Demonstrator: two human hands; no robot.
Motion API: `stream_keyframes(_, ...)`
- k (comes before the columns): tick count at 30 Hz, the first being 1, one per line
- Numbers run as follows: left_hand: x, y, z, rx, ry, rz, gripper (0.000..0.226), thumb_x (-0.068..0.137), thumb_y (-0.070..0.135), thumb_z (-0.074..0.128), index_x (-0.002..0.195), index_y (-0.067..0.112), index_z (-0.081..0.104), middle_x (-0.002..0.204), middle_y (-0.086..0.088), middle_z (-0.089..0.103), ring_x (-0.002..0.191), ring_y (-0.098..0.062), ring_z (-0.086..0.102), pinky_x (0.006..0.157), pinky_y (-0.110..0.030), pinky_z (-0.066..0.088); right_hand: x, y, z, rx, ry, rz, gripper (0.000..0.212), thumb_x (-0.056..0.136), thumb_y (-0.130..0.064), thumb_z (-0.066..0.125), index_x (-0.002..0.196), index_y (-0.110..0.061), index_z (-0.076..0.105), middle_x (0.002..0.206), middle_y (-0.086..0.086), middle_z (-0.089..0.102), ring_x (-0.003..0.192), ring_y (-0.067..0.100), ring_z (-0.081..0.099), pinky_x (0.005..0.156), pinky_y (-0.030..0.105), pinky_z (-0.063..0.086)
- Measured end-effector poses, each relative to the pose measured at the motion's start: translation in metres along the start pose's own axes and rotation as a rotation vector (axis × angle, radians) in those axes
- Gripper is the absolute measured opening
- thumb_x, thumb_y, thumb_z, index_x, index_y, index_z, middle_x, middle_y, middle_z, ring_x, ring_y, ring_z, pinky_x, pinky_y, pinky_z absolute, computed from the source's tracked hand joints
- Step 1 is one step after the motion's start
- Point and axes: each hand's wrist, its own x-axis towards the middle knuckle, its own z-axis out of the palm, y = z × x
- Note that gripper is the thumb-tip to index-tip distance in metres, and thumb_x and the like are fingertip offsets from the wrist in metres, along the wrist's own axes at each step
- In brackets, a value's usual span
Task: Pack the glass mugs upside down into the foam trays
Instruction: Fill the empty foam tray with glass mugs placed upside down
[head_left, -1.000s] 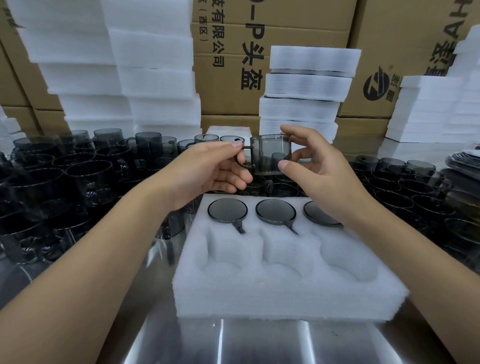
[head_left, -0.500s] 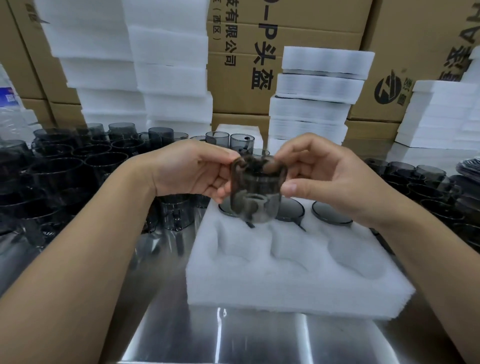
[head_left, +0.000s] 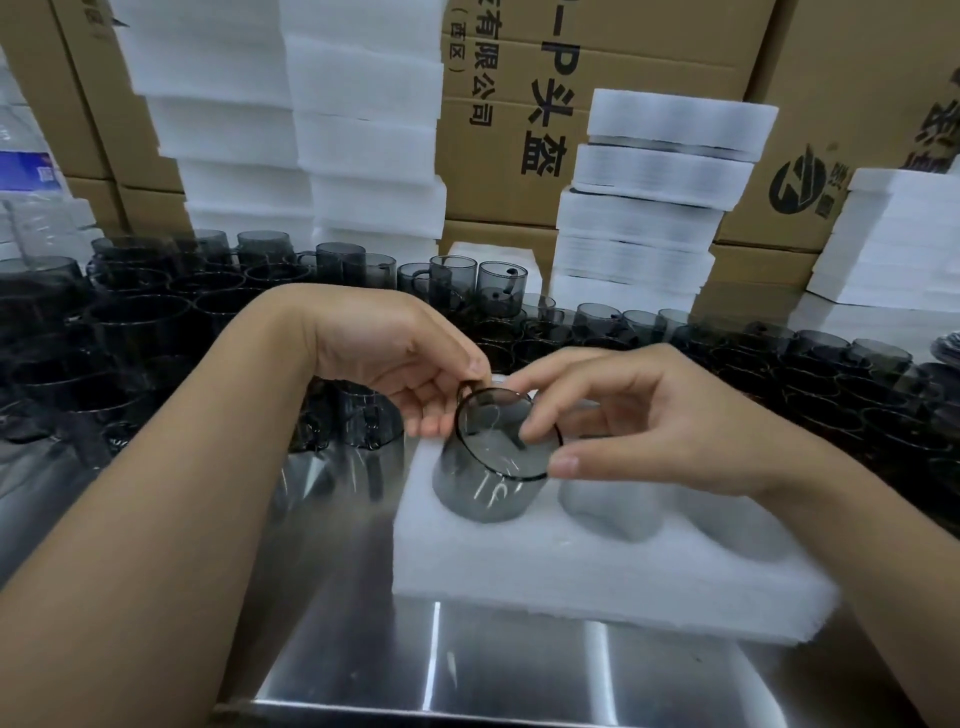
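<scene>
1. holding a smoky glass mug (head_left: 493, 462) base-up, a person works over a white foam tray (head_left: 597, 582) on a steel table (head_left: 467, 670); the mug sits between both hands, its mouth low in the pocket directly under the fingertips, though whether it is fully seated cannot be told.
2. the left hand (head_left: 395, 369) pinches the mug's far-left edge with curled fingertips, about where a dark loop, likely the handle, shows; the right hand (head_left: 654, 415) curls thumb and fingers round the upturned base from the other side.
3. done well, the step likely calls for a straight, level press, with the handle turned to meet any slot cut for it, and for release only once the glass sits snug; a tilted rim could catch the soft foam wall.
4. just under the right palm an empty pocket (head_left: 613, 499) lies open; the tray's far row is hidden behind both hands.
5. loose mugs (head_left: 156, 332) crowd the table beyond the left wrist and past the right forearm, upright and unpacked; stacked foam trays (head_left: 649, 208) and cardboard cartons (head_left: 519, 104) rise beyond the fingertips.
</scene>
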Motion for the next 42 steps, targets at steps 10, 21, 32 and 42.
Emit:
stream_keyframes(10,-0.004,-0.004,-0.005,0.239,0.148,-0.083,0.013,0.091,0.006,0.060,0.089,0.013,0.071,0.063,0.001,0.062,0.057,-0.009,0.057,0.061,-0.020,0.051,0.004,0.003,0.007,-0.046,-0.028,0.087,0.031,0.068,-0.021,0.078,0.098,-0.020,0.071,0.114,0.011,0.067,0.108,0.023,0.063,0.096,0.031,0.051)
stream_keyframes(21,-0.004,0.000,0.001,0.321,0.100,-0.134,0.026,0.066,0.031,0.081,0.082,0.016,0.066,0.059,0.009,0.059,0.056,-0.004,0.056,0.060,-0.020,0.049,0.005,0.006,0.007,-0.174,-0.019,0.108,0.038,0.067,-0.034,0.077,0.104,-0.028,0.073,0.105,-0.008,0.067,0.099,0.010,0.063,0.094,0.024,0.048)
stream_keyframes(32,-0.001,0.005,0.005,0.494,0.122,-0.192,0.048,0.049,0.043,0.077,0.087,0.019,0.060,0.048,0.016,0.051,0.047,0.002,0.047,0.055,-0.018,0.042,0.004,0.001,0.010,-0.452,-0.054,0.190,0.050,0.059,-0.058,0.068,0.106,-0.041,0.069,0.093,-0.020,0.053,0.091,0.003,0.053,0.088,0.028,0.044)
stream_keyframes(42,0.016,-0.010,-0.012,0.280,0.792,0.111,0.030,0.077,0.054,0.070,0.072,0.027,0.059,0.053,0.017,0.055,0.048,0.001,0.048,0.056,-0.022,0.039,0.006,0.009,0.007,-0.353,0.013,0.134,0.041,0.065,-0.063,0.065,0.098,-0.041,0.074,0.088,-0.014,0.059,0.075,0.012,0.054,0.070,0.025,0.046)
